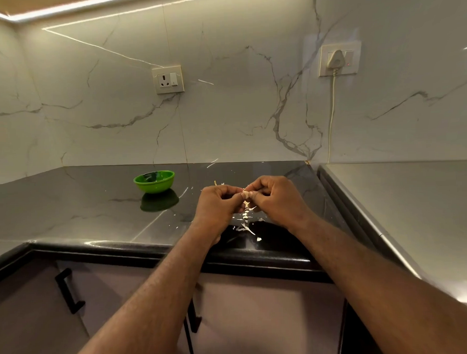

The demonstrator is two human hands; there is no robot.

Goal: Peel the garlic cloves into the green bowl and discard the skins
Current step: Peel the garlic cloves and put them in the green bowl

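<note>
A garlic clove with pale papery skin is pinched between my left hand and my right hand, held above the black countertop. Both hands' fingers curl round it from either side. Loose skins lie scattered on the counter below and just in front of my hands. The green bowl stands on the counter to the left of my hands, a bit farther back; its contents are not visible from this angle.
The marble wall behind carries an empty socket and a plugged-in socket with a white cable running down. A grey steel surface adjoins on the right. Cabinet doors with black handles sit below the counter's edge.
</note>
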